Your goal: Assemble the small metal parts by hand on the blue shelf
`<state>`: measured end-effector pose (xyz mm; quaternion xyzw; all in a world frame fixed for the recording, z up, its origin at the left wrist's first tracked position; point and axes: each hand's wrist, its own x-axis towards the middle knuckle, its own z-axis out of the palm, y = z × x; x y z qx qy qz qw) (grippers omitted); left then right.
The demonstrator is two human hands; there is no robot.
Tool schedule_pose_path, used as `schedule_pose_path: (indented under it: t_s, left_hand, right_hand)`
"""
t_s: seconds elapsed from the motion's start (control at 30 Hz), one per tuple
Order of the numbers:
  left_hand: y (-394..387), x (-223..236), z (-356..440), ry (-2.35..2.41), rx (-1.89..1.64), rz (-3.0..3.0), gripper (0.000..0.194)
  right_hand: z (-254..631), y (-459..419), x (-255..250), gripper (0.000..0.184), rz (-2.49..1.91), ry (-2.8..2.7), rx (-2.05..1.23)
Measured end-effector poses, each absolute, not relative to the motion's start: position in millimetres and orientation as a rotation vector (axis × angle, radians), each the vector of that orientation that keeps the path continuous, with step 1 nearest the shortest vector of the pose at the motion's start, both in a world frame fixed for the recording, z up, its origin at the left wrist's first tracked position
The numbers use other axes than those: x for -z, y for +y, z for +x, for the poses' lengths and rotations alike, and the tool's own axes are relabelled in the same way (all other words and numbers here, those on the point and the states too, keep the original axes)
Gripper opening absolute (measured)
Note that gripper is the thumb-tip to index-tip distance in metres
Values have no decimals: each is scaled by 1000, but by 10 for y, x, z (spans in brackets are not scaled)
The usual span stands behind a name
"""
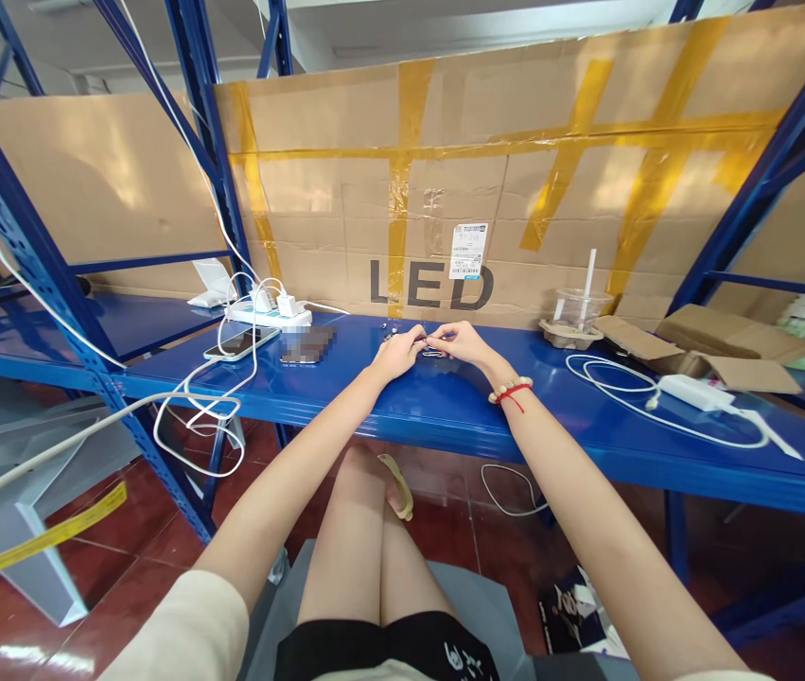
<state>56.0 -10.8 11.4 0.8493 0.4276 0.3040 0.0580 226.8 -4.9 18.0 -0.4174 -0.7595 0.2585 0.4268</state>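
Fingers [414, 342] of the left hand [398, 354] and right hand [467, 342] are bent and drawn in toward each other, their tips almost meeting over a small shiny strip [434, 354]. I cannot tell whether either hand pinches it or only touches it, as the fingers cover much of it. The strip is at the middle of the blue surface [445, 402], just under the right fingertips. What shows of it lies flat, its long axis running left to right, roughly along the surface's front edge; which end is its front cannot be told. Tiny bits [389, 332] lie just beyond the left hand.

Left of the hands, a blurred-out slab [306, 346] lies with its long axis mostly sideways. Next to it, a phone [242, 344] slants, its far end toward the right, near a white power strip [267, 310]. Well to the right stand a clear cup [572, 307] with a near-upright straw [589, 272] and, farther along, a white charger [696, 392] beside an opened box [721, 340]. Cardboard [345, 208] marked LED stands behind.
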Motion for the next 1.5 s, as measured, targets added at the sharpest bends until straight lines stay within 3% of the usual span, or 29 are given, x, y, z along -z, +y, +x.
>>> schedule_pose_path:
  t_s: [0.43, 0.77, 1.03, 1.5]
  left_hand:
    - [-59, -55, 545, 1018, -956, 2601, 18]
    - [-108, -94, 557, 1018, -1022, 2612, 15]
    - [-79, -84, 564, 1085, -1026, 2628, 24]
    - [-19, -66, 591, 1151, -1168, 2424, 18]
  right_hand:
    - [2321, -26, -149, 44, -1042, -1969, -624]
    - [2292, -96, -213, 47, -1122, -1907, -712]
    - [2242, -137, -238, 53, -1197, -1830, -800]
    - [2277, -71, -229, 45, -1059, -1744, -661]
